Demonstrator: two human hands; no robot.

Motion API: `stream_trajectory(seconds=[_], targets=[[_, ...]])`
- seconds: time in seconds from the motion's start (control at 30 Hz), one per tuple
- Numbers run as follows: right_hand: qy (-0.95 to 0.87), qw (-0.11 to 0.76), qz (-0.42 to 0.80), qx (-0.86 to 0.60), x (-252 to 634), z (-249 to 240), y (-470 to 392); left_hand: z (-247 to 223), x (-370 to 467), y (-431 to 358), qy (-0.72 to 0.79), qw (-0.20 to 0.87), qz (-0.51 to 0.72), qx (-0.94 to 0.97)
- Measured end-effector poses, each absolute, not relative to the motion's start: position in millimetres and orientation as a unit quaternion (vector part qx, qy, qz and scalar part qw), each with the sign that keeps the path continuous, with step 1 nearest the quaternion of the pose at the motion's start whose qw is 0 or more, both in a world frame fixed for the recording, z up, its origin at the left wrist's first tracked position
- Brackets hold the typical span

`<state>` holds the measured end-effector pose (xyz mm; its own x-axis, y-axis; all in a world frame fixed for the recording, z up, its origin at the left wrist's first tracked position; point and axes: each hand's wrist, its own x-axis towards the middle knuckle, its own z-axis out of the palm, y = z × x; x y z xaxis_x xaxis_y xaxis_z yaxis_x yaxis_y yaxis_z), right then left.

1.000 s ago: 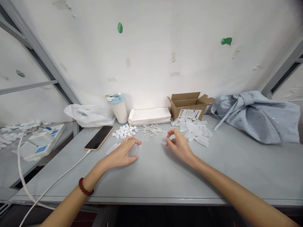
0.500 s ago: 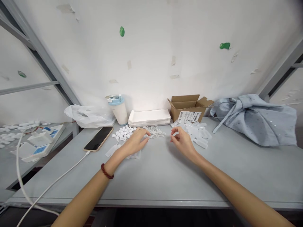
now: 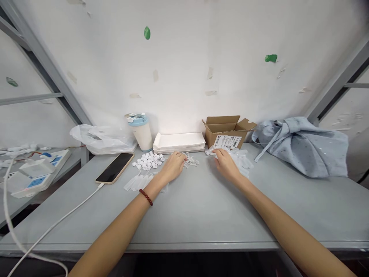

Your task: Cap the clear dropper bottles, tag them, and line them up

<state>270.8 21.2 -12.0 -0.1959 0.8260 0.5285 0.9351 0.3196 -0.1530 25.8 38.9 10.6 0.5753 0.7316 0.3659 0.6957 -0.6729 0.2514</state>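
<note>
Back of table crowded along the wall (image 3: pixel 184 69): cream cup (image 3: pixel 142 136) with pale blue lid, flat stack of white paper (image 3: pixel 179 143), brown cardboard carton (image 3: pixel 223 132), flaps up. Crumpled thin plastic bag (image 3: pixel 100 139) at left; soft, folded blue-grey cloth (image 3: pixel 311 150) at right. Phone (image 3: pixel 115 168) lies left of the heaped white caps (image 3: pixel 147 161) — its cable (image 3: pixel 69 211) runs down across the near edge. Smooth grey tabletop (image 3: pixel 207 215) stretches between the forearms to that straight front edge, and on rightward below the cloth

Hands well apart. Left hand (image 3: pixel 173 165) (dark red beaded bracelet (image 3: pixel 146 197) at the wrist) over the thin white loops (image 3: pixel 192 161), fingers bent down; cannot tell if they pinch any. Clear flat sleeves (image 3: pixel 134 184) lie partly under its wrist. Right hand (image 3: pixel 227 163) over the near-left side of the translucent sleeve pile (image 3: pixel 245 159), fingers curled — grip hidden
</note>
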Motion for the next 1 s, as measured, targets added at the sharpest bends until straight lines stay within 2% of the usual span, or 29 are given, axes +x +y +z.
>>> stream_trajectory(seconds=[0.2, 0.33, 0.43, 0.53, 0.67, 0.73, 0.9, 1.0], targets=[[-0.771, 0.149, -0.174, -0.594, 265.9, -11.8, 25.7, 13.7, 28.5, 35.5, 0.404, 0.045, 0.286, 0.868], [-0.789, 0.101, -0.183, -0.577, 263.9, -12.8, 26.9, 18.5, 32.2, 29.9, 0.406, 0.077, 0.364, 0.835], [-0.795, 0.084, -0.183, -0.571, 265.5, -14.8, 28.8, 23.0, 36.8, 26.2, 0.420, 0.143, 0.419, 0.792], [-0.795, 0.076, -0.187, -0.572, 267.8, -16.0, 29.8, 26.1, 39.7, 25.7, 0.429, 0.253, 0.478, 0.723], [-0.785, 0.081, -0.206, -0.579, 267.9, -14.0, 28.6, 25.2, 37.7, 29.0, 0.434, 0.368, 0.507, 0.647], [-0.780, 0.074, -0.211, -0.585, 267.6, -12.4, 27.6, 23.1, 35.1, 29.8, 0.443, 0.338, 0.503, 0.661], [-0.783, 0.053, -0.207, -0.585, 269.7, -10.5, 26.9, 18.5, 30.6, 25.2, 0.412, 0.112, 0.430, 0.796], [-0.784, 0.047, -0.198, -0.586, 270.9, -9.5, 27.3, 19.0, 31.5, 20.0, 0.378, 0.071, 0.424, 0.820]])
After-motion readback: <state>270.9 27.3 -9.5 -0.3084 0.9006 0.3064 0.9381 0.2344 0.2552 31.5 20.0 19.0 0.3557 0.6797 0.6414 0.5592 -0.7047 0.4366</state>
